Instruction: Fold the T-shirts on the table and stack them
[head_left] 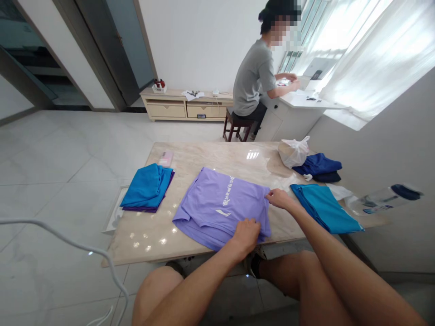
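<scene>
A light purple T-shirt (pixel 207 199) with white lettering and a white logo lies partly folded on the marble table (pixel 190 154). My left hand (pixel 247 234) has its fingers curled on the shirt's near right part, closed on the fabric. At the shirt's right edge, my right hand (pixel 279 198) pinches the cloth between thumb and fingers. To the left is a folded blue garment (pixel 144 185) on top of a dark purple one (pixel 168 192). Another folded teal-blue garment (pixel 324 206) lies to the right, beneath and beyond my right forearm.
A white plastic bag (pixel 295 151) and dark blue clothes (pixel 319 165) sit at the back right, near a clear bottle (pixel 384 199). A pink packet (pixel 166 158) lies at the far left. Beyond, a person (pixel 253 77) sits at a white desk (pixel 288 111). A cable (pixel 68 233) crosses the left foreground.
</scene>
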`<move>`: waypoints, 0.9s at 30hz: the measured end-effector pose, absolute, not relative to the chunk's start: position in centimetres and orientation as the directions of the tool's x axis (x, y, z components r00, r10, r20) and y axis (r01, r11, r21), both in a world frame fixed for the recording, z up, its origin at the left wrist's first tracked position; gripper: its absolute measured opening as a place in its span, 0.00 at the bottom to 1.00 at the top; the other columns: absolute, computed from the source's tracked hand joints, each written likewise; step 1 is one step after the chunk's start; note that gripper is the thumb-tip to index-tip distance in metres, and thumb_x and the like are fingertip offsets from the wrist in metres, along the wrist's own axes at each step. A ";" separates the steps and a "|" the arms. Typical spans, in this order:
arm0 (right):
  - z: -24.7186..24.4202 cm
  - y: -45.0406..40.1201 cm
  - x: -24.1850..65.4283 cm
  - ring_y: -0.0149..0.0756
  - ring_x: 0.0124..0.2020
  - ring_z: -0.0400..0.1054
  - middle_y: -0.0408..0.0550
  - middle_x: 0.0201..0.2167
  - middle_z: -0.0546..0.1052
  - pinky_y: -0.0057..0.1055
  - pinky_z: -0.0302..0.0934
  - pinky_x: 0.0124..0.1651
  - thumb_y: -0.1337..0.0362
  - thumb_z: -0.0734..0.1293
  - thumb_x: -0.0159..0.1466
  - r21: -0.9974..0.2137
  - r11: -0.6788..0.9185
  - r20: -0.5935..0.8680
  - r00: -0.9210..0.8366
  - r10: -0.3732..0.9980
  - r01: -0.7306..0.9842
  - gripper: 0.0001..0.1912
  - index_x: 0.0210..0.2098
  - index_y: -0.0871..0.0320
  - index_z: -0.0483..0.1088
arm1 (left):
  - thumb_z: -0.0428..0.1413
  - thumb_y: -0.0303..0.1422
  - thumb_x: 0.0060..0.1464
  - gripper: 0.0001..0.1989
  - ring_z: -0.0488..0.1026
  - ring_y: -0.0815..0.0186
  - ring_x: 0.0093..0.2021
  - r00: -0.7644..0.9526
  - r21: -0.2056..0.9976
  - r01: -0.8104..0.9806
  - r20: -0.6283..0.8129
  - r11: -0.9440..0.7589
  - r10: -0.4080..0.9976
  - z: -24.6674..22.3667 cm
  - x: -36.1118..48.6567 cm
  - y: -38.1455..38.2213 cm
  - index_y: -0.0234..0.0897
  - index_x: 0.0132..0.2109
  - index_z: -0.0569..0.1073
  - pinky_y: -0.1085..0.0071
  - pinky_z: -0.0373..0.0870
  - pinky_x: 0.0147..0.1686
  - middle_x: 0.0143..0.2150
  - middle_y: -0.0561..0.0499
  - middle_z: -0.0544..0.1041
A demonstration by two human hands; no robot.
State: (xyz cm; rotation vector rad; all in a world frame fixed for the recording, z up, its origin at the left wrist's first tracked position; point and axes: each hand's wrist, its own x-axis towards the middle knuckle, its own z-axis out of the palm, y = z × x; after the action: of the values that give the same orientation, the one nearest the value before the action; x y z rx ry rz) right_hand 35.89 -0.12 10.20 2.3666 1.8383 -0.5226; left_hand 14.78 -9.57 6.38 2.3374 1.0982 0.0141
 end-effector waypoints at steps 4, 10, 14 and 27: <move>12.0 0.8 35.6 0.57 0.56 0.80 0.71 0.50 0.85 0.38 0.69 0.55 0.58 0.64 0.73 -0.051 -0.325 -0.295 0.296 0.908 0.944 0.21 0.50 0.66 0.84 | 0.55 0.31 0.65 0.16 0.83 0.48 0.51 0.497 0.596 0.744 -0.195 -0.301 0.845 8.7 12.8 -7.5 0.39 0.57 0.78 0.58 0.76 0.51 0.50 0.39 0.86; 10.6 0.4 33.6 0.48 0.35 0.83 0.63 0.35 0.85 0.42 0.75 0.46 0.43 0.54 0.79 -0.248 -0.552 -0.556 0.350 0.754 0.796 0.34 0.61 0.67 0.73 | 0.57 0.28 0.59 0.13 0.82 0.55 0.48 0.250 0.847 0.531 -0.131 -0.023 0.959 8.9 10.4 -5.1 0.37 0.50 0.80 0.64 0.74 0.50 0.47 0.45 0.86; 9.3 1.5 33.6 0.47 0.34 0.83 0.61 0.34 0.84 0.40 0.76 0.39 0.39 0.53 0.78 -0.321 -0.640 -0.609 0.366 0.704 0.698 0.37 0.64 0.66 0.67 | 0.56 0.27 0.58 0.07 0.78 0.60 0.38 0.262 0.905 0.424 -0.139 0.016 0.955 8.3 10.0 -4.8 0.37 0.35 0.79 0.67 0.71 0.42 0.34 0.50 0.82; 5.0 2.7 37.2 0.55 0.57 0.79 0.65 0.54 0.83 0.38 0.70 0.55 0.57 0.70 0.65 -0.486 -0.522 -0.169 0.510 0.843 0.701 0.25 0.57 0.64 0.78 | 0.48 0.36 0.67 0.15 0.80 0.53 0.46 0.343 0.825 0.545 -0.383 0.151 0.858 9.7 16.2 -9.3 0.38 0.43 0.80 0.63 0.70 0.48 0.44 0.42 0.85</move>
State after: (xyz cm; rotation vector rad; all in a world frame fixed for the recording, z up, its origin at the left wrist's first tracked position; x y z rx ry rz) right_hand 37.21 2.70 5.03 3.0300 1.6193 -0.6990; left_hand 16.18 -9.29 9.73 1.5205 1.3264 0.3614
